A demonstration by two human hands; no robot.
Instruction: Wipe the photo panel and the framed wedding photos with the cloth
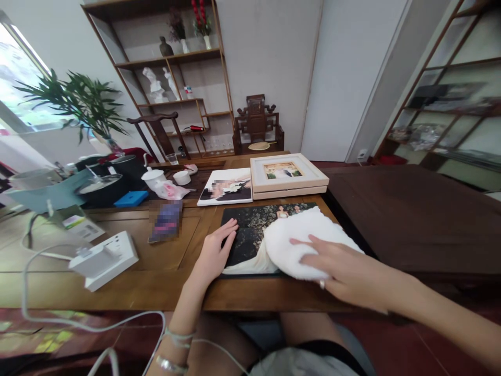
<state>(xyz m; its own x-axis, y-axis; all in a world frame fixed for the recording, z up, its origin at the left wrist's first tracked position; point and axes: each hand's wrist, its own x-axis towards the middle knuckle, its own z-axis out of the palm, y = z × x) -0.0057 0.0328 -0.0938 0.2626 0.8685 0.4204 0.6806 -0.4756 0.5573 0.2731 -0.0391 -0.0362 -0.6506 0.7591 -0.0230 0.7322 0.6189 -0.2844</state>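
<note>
A large dark photo print (250,235) lies flat on the wooden table (129,287) in front of me. My left hand (216,252) rests on its left edge, fingers stretched out flat. My right hand (344,271) lies palm down on a white cloth (301,243) that covers the right part of the print; its fingers are spread over the cloth and a ring shows on one finger.
Behind the print lie a second photo print (227,188) and a stack of cream picture frames (287,177). To the left sit a white power strip (104,259) with cables, a white teapot (154,180), a blue box (131,198), dark pots and a potted plant (78,102). Shelves line the walls.
</note>
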